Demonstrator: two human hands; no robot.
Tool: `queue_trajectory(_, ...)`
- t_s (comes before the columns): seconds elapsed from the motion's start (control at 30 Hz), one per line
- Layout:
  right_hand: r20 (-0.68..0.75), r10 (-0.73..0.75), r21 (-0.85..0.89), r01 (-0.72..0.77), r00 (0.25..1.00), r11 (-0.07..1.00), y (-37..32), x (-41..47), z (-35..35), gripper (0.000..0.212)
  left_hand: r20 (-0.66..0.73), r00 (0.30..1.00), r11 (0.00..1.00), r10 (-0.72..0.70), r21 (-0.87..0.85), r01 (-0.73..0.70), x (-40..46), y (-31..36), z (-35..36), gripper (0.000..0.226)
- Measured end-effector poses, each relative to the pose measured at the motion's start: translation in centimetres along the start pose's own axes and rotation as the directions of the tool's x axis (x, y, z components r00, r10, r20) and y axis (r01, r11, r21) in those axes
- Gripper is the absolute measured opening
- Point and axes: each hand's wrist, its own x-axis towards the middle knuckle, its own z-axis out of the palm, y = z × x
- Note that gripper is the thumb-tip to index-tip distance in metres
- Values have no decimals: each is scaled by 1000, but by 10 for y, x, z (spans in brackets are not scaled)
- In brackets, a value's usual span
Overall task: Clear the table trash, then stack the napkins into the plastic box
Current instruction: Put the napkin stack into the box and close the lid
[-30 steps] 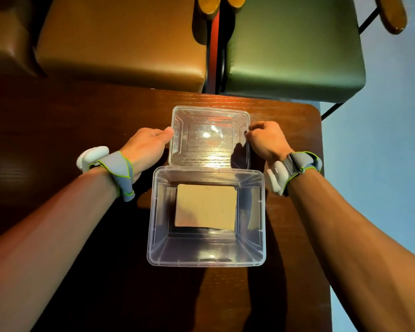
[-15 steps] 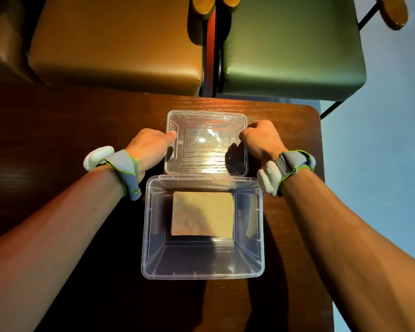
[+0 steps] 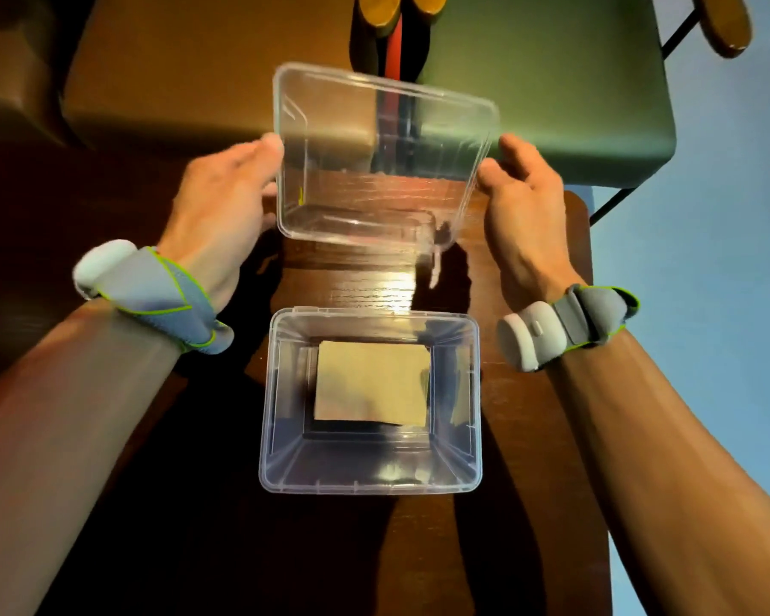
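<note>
A clear plastic box [image 3: 281, 437] stands open on the dark wooden table [image 3: 530, 482], near me. Inside it lies a stack of brown napkins [image 3: 372, 382], flat on the bottom. Above the table's far part the clear lid [image 3: 383, 162] hangs tilted in the air. My left hand [image 3: 223, 206] grips the lid's left edge and my right hand [image 3: 521, 202] grips its right edge. Both wrists wear grey bands.
Beyond the table's far edge stand a brown padded chair [image 3: 205, 68] and a green padded chair [image 3: 547, 77]. The table's right edge [image 3: 596, 393] runs close to my right arm, with blue floor past it.
The lid lay flat on the table behind the box with my hands at its sides. Now both hands have lifted it and tilted it up.
</note>
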Motion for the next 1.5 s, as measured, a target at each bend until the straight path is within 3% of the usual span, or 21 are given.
queue_trajectory(0.17, -45, -116, 266, 124, 992, 956, -15, -49, -12, 42, -38, 989, 984, 142, -99, -145, -44, 19, -16, 37)
queue_trajectory(0.43, -95, -74, 499, 112, 993, 859, 7, -131, -22, 24, -77, 954, 926, 291, -230, -301, -106, -14, -42, 35)
queue_trajectory(0.6, -151, -21, 395, 79, 988, 915, 27, -167, -24, 26, -86, 948, 906, 307, -279, -319, -132, -43, -52, 33)
queue_trajectory(0.77, -233, -50, 227, 104, 971, 968, 47, -190, -25, 9, -56, 968, 926, 245, -281, -251, -154, -71, -53, 37)
queue_trajectory(1.07, -230, -79, 99, 104, 970, 990, 82, -217, -24, 11, -3, 973, 973, 230, 12, -230, -177, -107, -51, 35)
queue_trajectory(1.5, -218, -54, -33, 48, 974, 998, 95, -224, -20, 18, 8, 982, 963, 189, 195, -187, -186, -128, -42, 41)
